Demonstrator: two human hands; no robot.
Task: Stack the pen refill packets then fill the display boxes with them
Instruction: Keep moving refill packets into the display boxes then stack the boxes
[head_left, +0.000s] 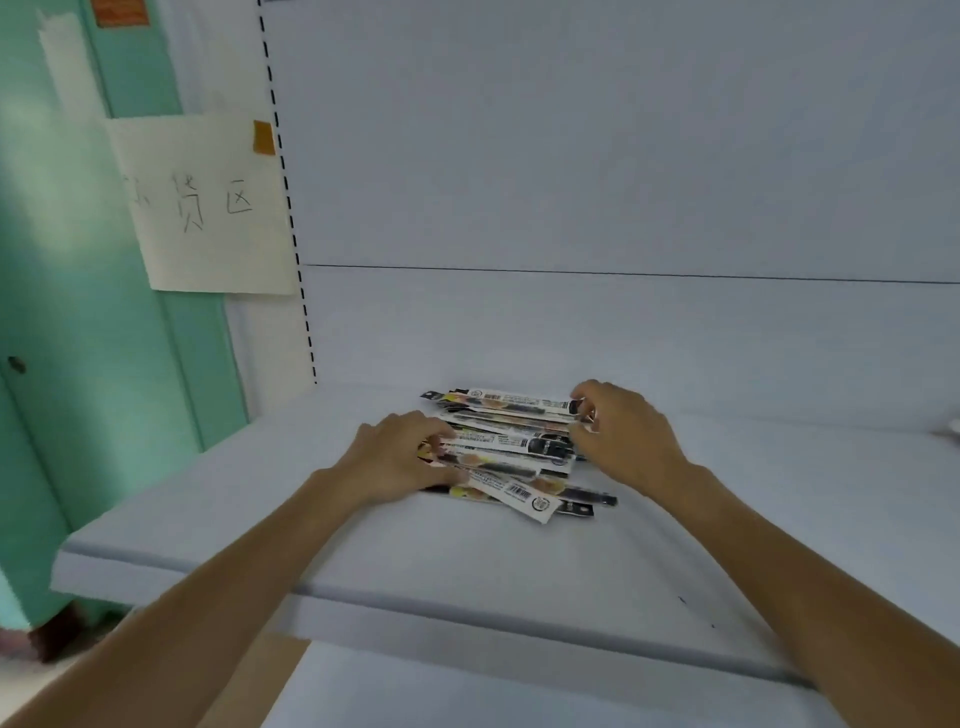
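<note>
Your pen refill packets (511, 449) lie in a loose, uneven pile on the white shelf (467, 566), close to its back edge and well apart from its front edge. The packets run roughly parallel to the back edge, with their ends not aligned. One skewed packet (522, 498), barcode side up, lies at an angle at the front of the pile, pointing toward the front edge.

Your left hand (397, 460) is at the left ends of the packets. Its grip is closed on them, with the fingers curled over the ends and the thumb lying across the front of the pile. Your right hand (626, 434) is at the right ends, and its grip pinches the packets there with curled fingers.

Behind the shelf stands a plain back panel (597, 156). A handwritten paper sheet (208, 208) is taped to the left of it, beside a green door (78, 312).
</note>
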